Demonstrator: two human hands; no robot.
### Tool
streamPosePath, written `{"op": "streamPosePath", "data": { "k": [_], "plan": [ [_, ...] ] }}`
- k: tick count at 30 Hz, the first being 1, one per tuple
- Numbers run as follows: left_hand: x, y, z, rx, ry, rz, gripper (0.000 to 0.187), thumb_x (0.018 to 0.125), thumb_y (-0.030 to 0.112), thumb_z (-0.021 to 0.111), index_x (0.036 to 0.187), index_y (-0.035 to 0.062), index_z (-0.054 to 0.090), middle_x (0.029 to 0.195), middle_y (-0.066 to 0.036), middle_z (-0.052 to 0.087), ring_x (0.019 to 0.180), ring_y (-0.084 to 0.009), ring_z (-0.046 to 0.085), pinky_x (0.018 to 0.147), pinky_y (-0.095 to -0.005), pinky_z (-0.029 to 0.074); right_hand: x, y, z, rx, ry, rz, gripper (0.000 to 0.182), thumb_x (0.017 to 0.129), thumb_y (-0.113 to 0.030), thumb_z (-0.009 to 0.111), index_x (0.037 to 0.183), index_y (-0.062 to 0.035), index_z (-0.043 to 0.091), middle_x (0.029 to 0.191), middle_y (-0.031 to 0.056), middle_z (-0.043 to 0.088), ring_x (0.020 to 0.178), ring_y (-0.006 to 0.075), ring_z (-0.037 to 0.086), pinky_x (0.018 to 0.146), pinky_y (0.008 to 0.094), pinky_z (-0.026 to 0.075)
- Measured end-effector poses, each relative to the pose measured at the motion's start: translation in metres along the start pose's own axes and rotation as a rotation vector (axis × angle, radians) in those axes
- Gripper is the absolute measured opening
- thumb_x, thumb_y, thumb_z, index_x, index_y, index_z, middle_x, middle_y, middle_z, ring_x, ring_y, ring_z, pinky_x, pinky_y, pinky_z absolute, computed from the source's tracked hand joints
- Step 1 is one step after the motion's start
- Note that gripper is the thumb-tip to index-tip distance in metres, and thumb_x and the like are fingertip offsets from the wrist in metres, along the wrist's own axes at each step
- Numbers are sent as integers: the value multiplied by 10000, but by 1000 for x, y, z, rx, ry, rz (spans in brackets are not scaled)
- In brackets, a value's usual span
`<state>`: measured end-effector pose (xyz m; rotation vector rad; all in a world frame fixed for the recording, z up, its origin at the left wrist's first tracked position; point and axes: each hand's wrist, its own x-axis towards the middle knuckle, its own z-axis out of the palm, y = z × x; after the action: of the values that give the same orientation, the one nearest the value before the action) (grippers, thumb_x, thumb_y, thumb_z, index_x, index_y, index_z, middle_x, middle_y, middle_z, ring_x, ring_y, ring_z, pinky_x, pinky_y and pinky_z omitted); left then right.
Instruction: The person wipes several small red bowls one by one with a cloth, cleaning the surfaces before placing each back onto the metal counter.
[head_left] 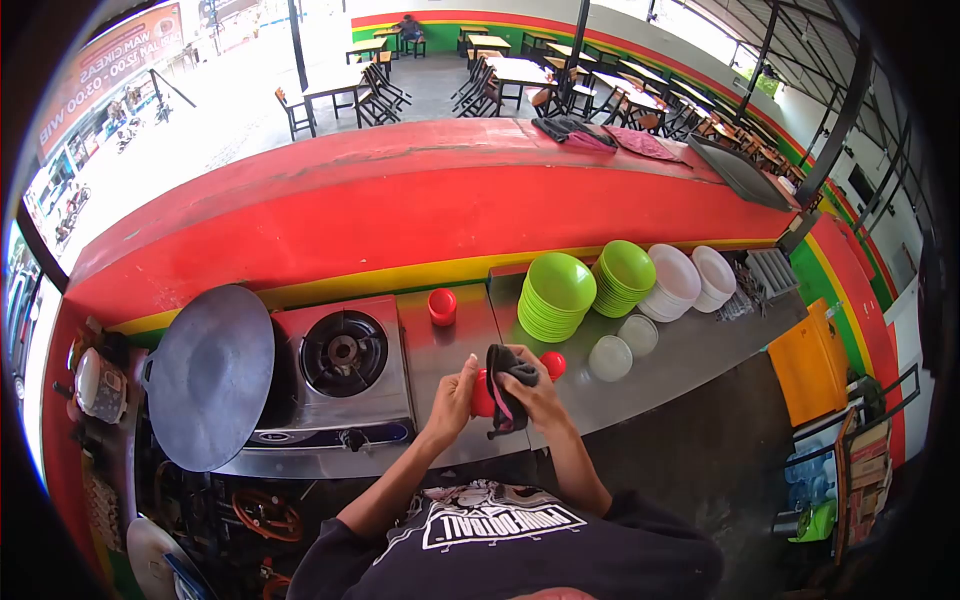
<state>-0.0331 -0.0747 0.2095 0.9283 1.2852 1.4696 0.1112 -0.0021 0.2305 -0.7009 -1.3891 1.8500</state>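
At the near edge of the steel surface (460,345), just below the middle of the view, the person's two hands meet over a small red cup (482,393). The left hand (455,392) has its fingers clenched round the cup from the nine o'clock side, holding it just above the surface. The right hand (535,393) presses a dark cloth (505,385) against the cup from three o'clock, fingers closed on the cloth, part of which hangs down below the hand.

At two o'clock from the hands, just beside them, a second red cup (553,364) stands on the surface. A third red cup (442,305) stands at eleven o'clock, near the back wall. At nine o'clock sits a gas stove (343,355), and beyond it a large round griddle (210,375). At one to two o'clock are stacks of green bowls (558,292), then white plates (678,280), with two white lids (610,357) lying flat in front of them.
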Motion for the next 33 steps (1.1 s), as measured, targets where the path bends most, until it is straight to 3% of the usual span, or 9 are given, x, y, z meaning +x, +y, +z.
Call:
{"op": "streamPosePath", "data": {
  "k": [3,9,12,15,18,21,24,30,33],
  "plan": [
    [-5,5,-4,86,-55,-115,633,1038,509,332,685,71,622,556,22,518,493,-73,456,467,-243,341,-4,5,-2,14,-25,-34,427,842,-176,737,1185,-33,525,954,5,600,804,45,581,702,202,498],
    [-22,-4,17,-123,188,-66,642,1031,532,337,693,69,628,578,11,524,527,-77,467,518,-240,371,-13,34,11,270,261,-69,355,861,-158,722,1138,-46,530,923,4,596,776,63,590,680,209,500],
    [-25,-14,0,-15,39,-34,639,1026,537,351,714,64,646,591,14,545,531,-78,483,519,-243,377,-27,36,7,241,146,74,301,889,-173,679,1125,-52,537,939,6,581,809,79,589,700,223,499],
    [-31,-10,-15,114,-166,-180,628,1027,529,361,732,65,664,611,13,569,552,-80,521,541,-232,408,-37,36,5,145,87,108,267,894,-183,660,1106,-60,555,935,5,576,812,86,583,693,221,489],
    [-34,-22,-13,45,-123,-268,615,1027,525,367,767,60,675,641,9,590,600,-82,563,593,-219,444,-40,46,4,134,101,61,259,897,-168,652,1111,-64,552,924,4,582,781,91,593,681,229,500],
    [-41,-18,16,-317,179,-173,581,1023,518,402,688,96,621,584,45,507,524,-50,444,508,-218,367,-38,50,11,271,250,-10,266,902,-155,643,1130,-65,539,948,10,588,796,94,605,711,237,513],
    [-36,-39,18,-271,215,-42,548,1028,504,402,727,105,625,606,64,500,545,-35,432,517,-205,351,-34,52,10,258,281,-33,274,905,-156,643,1136,-62,530,957,13,592,803,96,613,723,246,525],
    [-28,-30,-13,-118,-76,-179,532,1031,500,394,767,100,624,651,71,525,582,-26,440,539,-203,346,-38,49,0,99,75,24,323,897,-185,678,1152,-47,537,962,3,592,826,64,588,730,221,499],
    [-23,-29,-7,-252,48,-197,541,1030,502,395,753,99,623,648,66,535,566,-31,454,527,-206,361,-33,30,9,155,110,32,326,891,-183,675,1152,-45,537,955,-8,581,844,52,561,743,211,470]
  ]
}}
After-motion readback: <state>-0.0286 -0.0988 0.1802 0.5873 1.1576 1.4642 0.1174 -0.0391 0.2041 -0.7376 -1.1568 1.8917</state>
